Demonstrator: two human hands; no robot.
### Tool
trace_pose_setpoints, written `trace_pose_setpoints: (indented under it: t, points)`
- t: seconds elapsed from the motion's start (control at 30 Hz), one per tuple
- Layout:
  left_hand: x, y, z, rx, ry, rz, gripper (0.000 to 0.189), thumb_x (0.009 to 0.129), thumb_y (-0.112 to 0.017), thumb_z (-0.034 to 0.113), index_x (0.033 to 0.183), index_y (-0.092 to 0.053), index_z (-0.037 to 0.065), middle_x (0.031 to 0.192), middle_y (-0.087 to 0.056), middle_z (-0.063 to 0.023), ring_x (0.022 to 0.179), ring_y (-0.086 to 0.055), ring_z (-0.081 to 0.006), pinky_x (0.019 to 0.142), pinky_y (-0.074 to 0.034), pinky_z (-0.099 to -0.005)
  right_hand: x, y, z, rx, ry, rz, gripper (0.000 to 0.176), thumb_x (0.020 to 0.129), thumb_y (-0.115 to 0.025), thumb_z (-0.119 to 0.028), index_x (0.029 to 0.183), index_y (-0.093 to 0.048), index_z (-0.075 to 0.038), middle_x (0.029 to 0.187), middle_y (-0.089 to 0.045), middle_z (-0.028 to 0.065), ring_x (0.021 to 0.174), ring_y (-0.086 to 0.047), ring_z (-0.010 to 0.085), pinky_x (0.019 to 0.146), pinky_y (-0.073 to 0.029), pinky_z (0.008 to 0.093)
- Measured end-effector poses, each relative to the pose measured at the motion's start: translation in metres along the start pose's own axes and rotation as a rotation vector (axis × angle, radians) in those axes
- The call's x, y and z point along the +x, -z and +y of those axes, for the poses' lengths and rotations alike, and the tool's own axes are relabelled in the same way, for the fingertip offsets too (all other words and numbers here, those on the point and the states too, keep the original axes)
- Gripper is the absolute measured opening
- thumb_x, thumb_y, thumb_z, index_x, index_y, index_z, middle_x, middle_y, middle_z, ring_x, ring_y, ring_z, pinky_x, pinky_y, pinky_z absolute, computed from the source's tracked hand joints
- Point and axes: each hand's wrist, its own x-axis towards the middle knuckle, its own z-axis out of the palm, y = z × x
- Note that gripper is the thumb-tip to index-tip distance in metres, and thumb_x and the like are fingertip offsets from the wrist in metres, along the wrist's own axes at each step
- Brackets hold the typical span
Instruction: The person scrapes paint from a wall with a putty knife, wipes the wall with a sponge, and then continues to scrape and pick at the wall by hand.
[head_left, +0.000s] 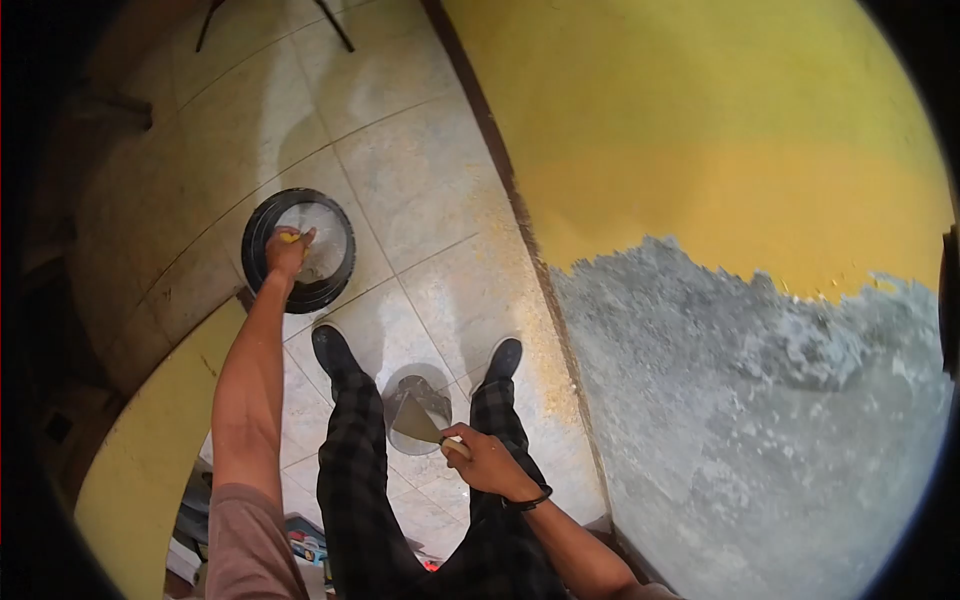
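Note:
My left hand [286, 256] reaches into a black bucket [254, 225] on the floor, closed around a yellow-handled tool [291, 238]. The tool's far end is hard to make out against the whitish material [325, 250] inside the bucket. Between my legs, my right hand [488, 466] grips the pale handle of a putty knife [415, 420], its wide blade pointing left. Below the blade stands a grey, round container [408, 382], which the blade partly covers in this view.
On the right, a yellow wall [720, 150] has a bare grey lower patch [690, 400]. Pale flakes [555, 370] lie along its base on the tiled floor [400, 170]. A yellow curved surface [150, 440] stands at lower left, with dark furniture legs [335, 25] at the top.

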Motion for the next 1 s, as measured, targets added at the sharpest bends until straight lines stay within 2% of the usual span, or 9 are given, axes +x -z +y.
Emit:
trace_pose_setpoints:
  t: [0.13,0.17,0.2,0.27,0.43,0.57,0.77,0.87,1.0]
  points:
    - [0.032,0.017,-0.046,-0.007,0.044,-0.352,0.027,0.089,-0.057,0.026,0.104,-0.060,0.004,0.091,-0.061,-0.0070,0.081,-0.058,-0.0188,0.074,-0.048,-0.0325,-0.010,-0.013,-0.005,0.041,0.107,0.075,0.025,0.085,-0.059,-0.016,0.109,-0.054,-0.007,0.086,-0.065,0.0221,0.084,-0.062,0.0407,0.070,-0.049,0.0451]
    - [0.066,0.016,-0.110,0.090,-0.368,-0.172,0.027,0.094,-0.046,0.026,0.105,-0.057,0.004,0.097,-0.059,-0.0078,0.086,-0.058,-0.0187,0.076,-0.047,-0.0322,-0.013,-0.012,-0.010,0.060,0.118,0.067,0.026,0.085,-0.059,-0.015,0.109,-0.054,-0.007,0.089,-0.064,0.0223,0.086,-0.062,0.0407,0.072,-0.049,0.0451]
    - [0.011,0.032,-0.030,-0.086,-0.023,-0.250,0.031,0.096,-0.040,0.027,0.109,-0.056,0.004,0.104,-0.056,-0.0086,0.093,-0.056,-0.0181,0.080,-0.045,-0.0313,-0.013,-0.018,-0.007,0.090,0.159,0.120,0.027,0.086,-0.059,-0.017,0.111,-0.054,-0.007,0.087,-0.065,0.0214,0.083,-0.062,0.0395,0.070,-0.049,0.0426]
    - [-0.035,0.049,0.038,-0.258,0.161,-0.319,0.037,0.097,-0.041,0.032,0.118,-0.055,0.005,0.110,-0.056,-0.0073,0.099,-0.055,-0.0186,0.088,-0.043,-0.0304,-0.021,-0.015,-0.008,0.153,0.176,0.161,0.029,0.086,-0.059,-0.018,0.113,-0.054,-0.008,0.087,-0.065,0.0201,0.080,-0.065,0.0351,0.069,-0.050,0.0381]
    - [-0.115,0.023,0.149,-0.837,-0.061,-0.647,0.045,0.100,-0.037,0.032,0.133,-0.044,0.002,0.126,-0.052,-0.0092,0.116,-0.050,-0.0198,0.099,-0.039,-0.0340,-0.057,0.013,0.012,0.222,0.124,0.204,0.029,0.088,-0.059,-0.019,0.114,-0.054,-0.008,0.082,-0.066,0.0145,0.077,-0.067,0.0244,0.069,-0.050,0.0337]
    - [-0.243,-0.029,0.336,-0.549,-0.558,-0.403,0.045,0.095,-0.054,0.017,0.135,-0.043,0.000,0.132,-0.049,-0.0104,0.121,-0.048,-0.0207,0.102,-0.039,-0.0347,-0.092,0.036,0.050,0.211,0.003,0.291,0.028,0.089,-0.058,-0.019,0.114,-0.055,-0.006,0.082,-0.067,0.0103,0.077,-0.066,0.0195,0.070,-0.050,0.0314]
    - [-0.408,-0.106,0.572,-1.027,-1.434,-0.156,0.030,0.079,-0.073,0.011,0.106,-0.062,0.002,0.102,-0.061,-0.0109,0.092,-0.063,-0.0208,0.079,-0.055,-0.0287,-0.145,0.060,0.092,0.293,-0.117,0.313,0.032,0.088,-0.058,-0.024,0.113,-0.056,-0.005,0.082,-0.068,0.0108,0.081,-0.067,0.0245,0.073,-0.050,0.0333]
    - [-0.463,-0.147,0.595,-0.946,-1.614,0.115,0.027,0.072,-0.077,0.014,0.096,-0.066,0.005,0.079,-0.059,-0.0064,0.074,-0.058,-0.0192,0.060,-0.049,-0.0295,-0.160,0.060,0.104,0.375,-0.223,0.350,0.035,0.090,-0.057,-0.025,0.119,-0.054,-0.005,0.078,-0.067,0.0041,0.048,-0.052,0.0108,0.045,-0.042,0.0259]
    - [-0.462,-0.187,0.558,-0.854,-1.544,0.238,0.020,0.069,-0.075,0.005,0.087,-0.066,0.003,0.071,-0.053,-0.0066,0.064,-0.052,-0.0207,0.055,-0.044,-0.0332,-0.164,0.044,0.130,0.378,-0.190,0.357,0.035,0.090,-0.058,-0.025,0.119,-0.055,-0.007,0.079,-0.068,0.0046,0.051,-0.055,0.0117,0.045,-0.043,0.0263]
